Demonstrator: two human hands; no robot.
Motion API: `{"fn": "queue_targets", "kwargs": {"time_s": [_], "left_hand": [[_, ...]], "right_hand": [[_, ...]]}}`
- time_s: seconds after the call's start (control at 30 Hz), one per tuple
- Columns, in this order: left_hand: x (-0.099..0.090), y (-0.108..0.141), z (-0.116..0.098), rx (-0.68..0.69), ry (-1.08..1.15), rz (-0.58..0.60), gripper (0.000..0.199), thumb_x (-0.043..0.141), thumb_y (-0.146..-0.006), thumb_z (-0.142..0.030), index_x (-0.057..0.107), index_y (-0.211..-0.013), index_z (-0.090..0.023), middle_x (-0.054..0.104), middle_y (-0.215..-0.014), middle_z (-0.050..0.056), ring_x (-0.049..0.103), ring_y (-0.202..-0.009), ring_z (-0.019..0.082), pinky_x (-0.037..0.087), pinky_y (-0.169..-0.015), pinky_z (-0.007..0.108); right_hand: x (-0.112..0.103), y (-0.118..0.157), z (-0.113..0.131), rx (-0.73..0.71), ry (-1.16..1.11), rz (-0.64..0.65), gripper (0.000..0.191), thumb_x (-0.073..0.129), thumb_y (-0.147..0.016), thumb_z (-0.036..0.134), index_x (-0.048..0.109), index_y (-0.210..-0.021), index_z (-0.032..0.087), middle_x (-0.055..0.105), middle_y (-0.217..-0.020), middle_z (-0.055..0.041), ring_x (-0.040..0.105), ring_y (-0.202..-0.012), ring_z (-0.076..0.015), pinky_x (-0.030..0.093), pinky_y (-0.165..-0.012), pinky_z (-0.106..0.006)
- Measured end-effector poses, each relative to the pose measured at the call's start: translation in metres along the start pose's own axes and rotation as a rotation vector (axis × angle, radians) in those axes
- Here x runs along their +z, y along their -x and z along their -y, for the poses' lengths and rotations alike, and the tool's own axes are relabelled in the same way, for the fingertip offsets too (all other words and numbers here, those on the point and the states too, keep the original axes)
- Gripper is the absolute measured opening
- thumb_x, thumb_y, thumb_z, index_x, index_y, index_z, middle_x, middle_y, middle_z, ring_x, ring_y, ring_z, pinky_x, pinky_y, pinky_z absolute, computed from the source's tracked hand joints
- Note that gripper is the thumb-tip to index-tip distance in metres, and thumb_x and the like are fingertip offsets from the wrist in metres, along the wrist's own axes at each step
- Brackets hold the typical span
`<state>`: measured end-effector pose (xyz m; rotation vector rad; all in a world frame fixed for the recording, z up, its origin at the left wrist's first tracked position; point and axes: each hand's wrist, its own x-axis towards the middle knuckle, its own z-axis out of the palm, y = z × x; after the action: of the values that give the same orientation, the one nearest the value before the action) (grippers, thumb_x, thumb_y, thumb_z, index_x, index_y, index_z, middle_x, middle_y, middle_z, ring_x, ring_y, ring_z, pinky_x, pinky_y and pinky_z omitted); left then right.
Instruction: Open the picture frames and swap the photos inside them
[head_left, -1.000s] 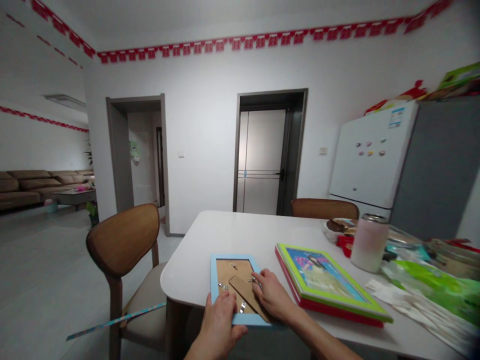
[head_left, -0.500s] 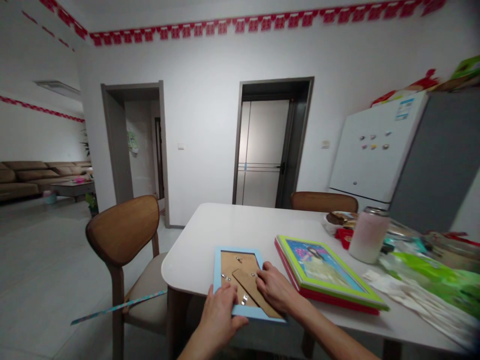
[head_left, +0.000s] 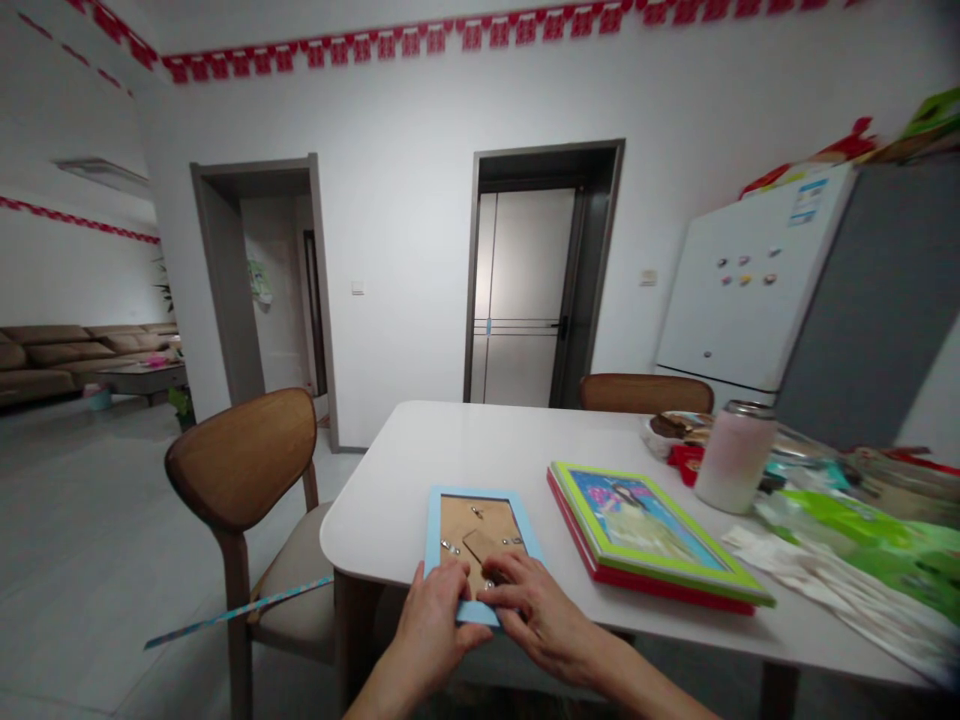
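A light blue picture frame [head_left: 433, 525] lies face down at the near edge of the white table, its brown backboard [head_left: 474, 497] upward. Small metal clips [head_left: 450, 548] and a hanger [head_left: 477, 513] show on the back, along with part of the brown stand leg [head_left: 472, 543]. My left hand [head_left: 435, 618] grips the frame's near left corner, thumb at the near edge and fingers on top. Bent over the near part of the backboard, my right hand [head_left: 538, 612] has its fingertips closed at the clip by the near edge, mostly covering it.
Right of the frame, a green picture frame [head_left: 652, 530] rests on a red one [head_left: 585, 550]. Beyond stand a pink-white bottle [head_left: 736, 458], white cloth gloves [head_left: 817, 590] and a green plastic package [head_left: 855, 530]. A wooden chair [head_left: 247, 460] with a patterned strip [head_left: 240, 612] is at left.
My right hand has moved left and nearer, from the right side of the frame to the clip at its near edge. My left hand keeps its hold at the corner.
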<state>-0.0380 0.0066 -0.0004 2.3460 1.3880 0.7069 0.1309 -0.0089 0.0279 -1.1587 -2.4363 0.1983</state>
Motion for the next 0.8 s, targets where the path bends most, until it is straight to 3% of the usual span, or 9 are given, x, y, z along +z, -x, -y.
{"fn": "queue_targets", "kwargs": {"time_s": [0.17, 0.33, 0.5, 0.8], "left_hand": [[0.004, -0.001, 0.005, 0.005, 0.022, -0.046, 0.040, 0.067, -0.058, -0.029, 0.049, -0.093, -0.022, 0.056, -0.087, -0.002, 0.049, -0.082, 0.017, 0.032, -0.080, 0.029], [0.005, 0.000, 0.006, 0.011, 0.027, -0.068, 0.030, 0.068, -0.056, -0.026, 0.050, -0.080, -0.021, 0.055, -0.085, -0.003, 0.048, -0.082, 0.016, 0.028, -0.085, 0.030], [0.002, 0.002, 0.006, -0.003, 0.030, -0.038, 0.032, 0.070, -0.055, -0.027, 0.049, -0.079, -0.020, 0.055, -0.084, -0.002, 0.048, -0.080, 0.016, 0.032, -0.079, 0.028], [0.006, 0.002, 0.011, 0.003, 0.082, -0.071, 0.041, 0.074, -0.050, -0.028, 0.051, -0.083, -0.020, 0.056, -0.083, -0.004, 0.049, -0.080, 0.015, 0.023, -0.091, 0.033]], "right_hand": [[0.004, -0.010, -0.009, 0.027, -0.008, -0.002, 0.028, 0.039, -0.071, 0.013, 0.061, -0.083, 0.027, 0.054, -0.093, 0.0001, 0.044, -0.090, -0.0154, 0.033, -0.079, -0.028], [0.021, -0.046, -0.023, 0.121, 0.041, -0.058, 0.027, 0.036, -0.076, 0.017, 0.063, -0.083, 0.021, 0.059, -0.089, -0.0037, 0.047, -0.086, -0.0157, 0.033, -0.076, -0.027], [0.037, -0.076, -0.029, 0.135, 0.095, -0.040, 0.026, 0.040, -0.075, 0.021, 0.066, -0.073, 0.022, 0.061, -0.080, -0.0027, 0.049, -0.080, -0.0148, 0.032, -0.073, -0.026], [0.041, -0.078, -0.033, 0.117, 0.004, -0.022, 0.028, 0.041, -0.073, 0.021, 0.068, -0.078, 0.024, 0.063, -0.082, -0.0016, 0.051, -0.080, -0.0144, 0.033, -0.071, -0.025]]}}
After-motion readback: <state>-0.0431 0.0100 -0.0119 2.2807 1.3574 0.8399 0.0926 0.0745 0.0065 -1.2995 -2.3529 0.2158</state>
